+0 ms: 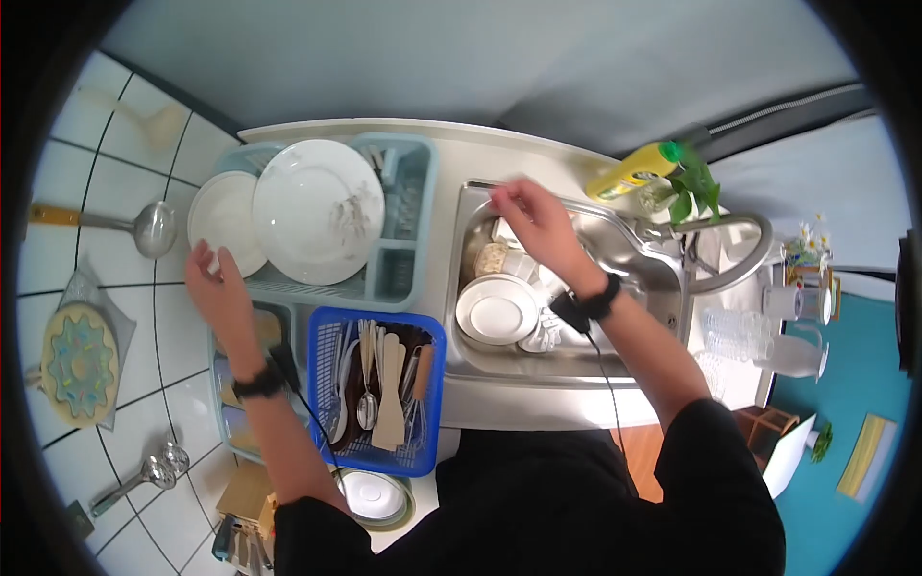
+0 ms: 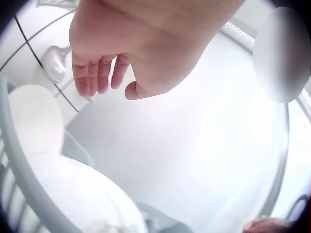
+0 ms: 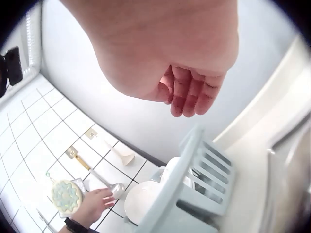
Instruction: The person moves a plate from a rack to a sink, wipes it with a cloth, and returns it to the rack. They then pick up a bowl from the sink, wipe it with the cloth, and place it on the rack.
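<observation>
My left hand (image 1: pixel 219 288) hovers beside the light blue dish rack (image 1: pixel 417 278), fingers loosely bent with nothing in them. Closest to it is a smaller white plate (image 1: pixel 223 219) standing in the rack. Beside that leans a large white plate (image 1: pixel 312 202) with a grey floral print. Above the steel sink (image 1: pixel 576 380) is my right hand (image 1: pixel 543 230), its fingers loosely curled around nothing. White plates (image 1: pixel 497 309) lie stacked in the sink, with white spoons (image 1: pixel 545 338) near them. In the right wrist view, the right hand (image 3: pixel 175 63) hangs above the rack's end (image 3: pixel 206 167).
A blue basket (image 1: pixel 438 384) of spatulas, spoons and a whisk stands in front of the rack. The curved faucet (image 1: pixel 754 264) and a yellow bottle (image 1: pixel 629 173) border the sink. A ladle (image 1: pixel 154 228) hangs on the tiled wall. More plates (image 1: pixel 373 494) sit near my body.
</observation>
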Demonstrator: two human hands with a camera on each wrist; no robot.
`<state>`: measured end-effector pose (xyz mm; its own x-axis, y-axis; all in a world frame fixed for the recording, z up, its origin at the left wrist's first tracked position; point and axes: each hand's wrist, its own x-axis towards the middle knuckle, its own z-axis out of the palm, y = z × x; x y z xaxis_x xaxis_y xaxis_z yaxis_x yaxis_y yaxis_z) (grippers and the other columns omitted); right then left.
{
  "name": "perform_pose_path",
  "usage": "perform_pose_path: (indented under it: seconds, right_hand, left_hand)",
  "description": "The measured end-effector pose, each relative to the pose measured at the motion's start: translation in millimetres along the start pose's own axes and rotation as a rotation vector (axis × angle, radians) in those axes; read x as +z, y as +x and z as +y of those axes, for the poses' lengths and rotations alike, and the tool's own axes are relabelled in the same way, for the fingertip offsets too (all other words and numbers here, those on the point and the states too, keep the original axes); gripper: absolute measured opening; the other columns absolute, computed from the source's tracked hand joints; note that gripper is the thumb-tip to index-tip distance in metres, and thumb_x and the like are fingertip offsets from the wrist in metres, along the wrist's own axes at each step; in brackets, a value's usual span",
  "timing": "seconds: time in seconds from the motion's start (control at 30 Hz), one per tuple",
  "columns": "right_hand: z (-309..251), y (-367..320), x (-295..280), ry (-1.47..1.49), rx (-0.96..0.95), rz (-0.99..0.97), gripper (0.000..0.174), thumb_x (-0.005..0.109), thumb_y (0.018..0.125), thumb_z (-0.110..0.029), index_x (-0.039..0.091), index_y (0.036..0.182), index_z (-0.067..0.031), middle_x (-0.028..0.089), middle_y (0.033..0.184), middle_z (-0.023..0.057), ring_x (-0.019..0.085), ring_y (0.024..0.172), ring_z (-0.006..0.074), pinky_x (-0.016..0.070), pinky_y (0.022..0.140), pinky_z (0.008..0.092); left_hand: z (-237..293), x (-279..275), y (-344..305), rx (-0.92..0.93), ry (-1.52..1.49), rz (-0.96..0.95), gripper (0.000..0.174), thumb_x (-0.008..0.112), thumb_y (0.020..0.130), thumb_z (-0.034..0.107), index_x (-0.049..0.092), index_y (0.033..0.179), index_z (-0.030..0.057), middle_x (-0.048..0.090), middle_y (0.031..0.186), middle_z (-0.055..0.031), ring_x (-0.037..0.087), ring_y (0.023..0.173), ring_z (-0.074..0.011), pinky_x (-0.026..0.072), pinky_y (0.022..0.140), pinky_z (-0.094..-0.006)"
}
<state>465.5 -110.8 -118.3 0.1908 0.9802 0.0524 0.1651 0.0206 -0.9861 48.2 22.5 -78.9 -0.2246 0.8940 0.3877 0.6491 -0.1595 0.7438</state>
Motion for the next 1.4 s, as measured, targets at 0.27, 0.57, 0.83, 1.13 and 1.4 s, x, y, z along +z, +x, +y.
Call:
perform_pose_path:
  seconds: [0.27,0.57,0.83,1.13,1.4]
  right_hand:
    - [114.7,-201.1,-88.8,-0.351,0.487,-0.251,0.025,0.065,0.095,-0.021,0.069,0.108,-0.0007,0.074,0.095,0.0136,0.071,0.084,0.0231,0.0554,0.079,0.0346]
    - [212.0,-201.5,-53.9,-0.439,0.482,-0.364,0.043,0.064,0.091,-0.026,0.056,0.119,0.0058,0.068,0.108,0.0289,0.066,0.103,0.0444,0.0525,0.089,0.0475]
    - [216.6,-202.8,-24.9,-0.440,0.410,-0.042,0.038,0.072,0.083,-0.019,0.052,0.106,0.0044,0.066,0.094,0.0298,0.066,0.094,0.0464,0.0529,0.084,0.0506]
    - [202.1,-211.6,-45.6,-0.506,0.273,-0.202,0.016,0.066,0.090,-0.016,0.065,0.100,-0.0039,0.069,0.095,0.0168,0.067,0.092,0.0383,0.0528,0.080,0.0477]
    - [105.4,-252.8,-98.1,-0.274,0.085,-0.213,0.018,0.066,0.093,-0.020,0.065,0.101,-0.0045,0.066,0.091,0.0146,0.064,0.087,0.0380,0.0503,0.074,0.0458]
  left_hand:
    - [130.6,96.3,-242.5,0.039,-0.300,-1.057,0.015,0.065,0.094,0.012,0.067,0.107,0.0040,0.071,0.096,-0.0132,0.070,0.084,-0.0240,0.0553,0.073,-0.0327]
    - [26.8,244.4,-317.9,0.139,0.385,-1.081,0.061,0.070,0.084,0.020,0.043,0.127,-0.0139,0.050,0.128,-0.0367,0.052,0.118,-0.0508,0.0440,0.105,-0.0511]
    - [29.8,228.8,-330.6,0.025,0.412,-1.116,0.062,0.073,0.085,0.024,0.043,0.127,-0.0108,0.052,0.125,-0.0349,0.053,0.116,-0.0505,0.0469,0.100,-0.0525]
    - [42.6,193.0,-335.7,0.110,0.404,-1.040,0.056,0.072,0.090,0.029,0.048,0.127,-0.0065,0.058,0.120,-0.0292,0.058,0.112,-0.0465,0.0486,0.095,-0.0507]
    - [71.0,142.2,-344.9,-0.158,-0.001,-1.010,0.066,0.075,0.090,0.038,0.047,0.130,-0.0064,0.059,0.124,-0.0223,0.064,0.107,-0.0348,0.0538,0.089,-0.0425]
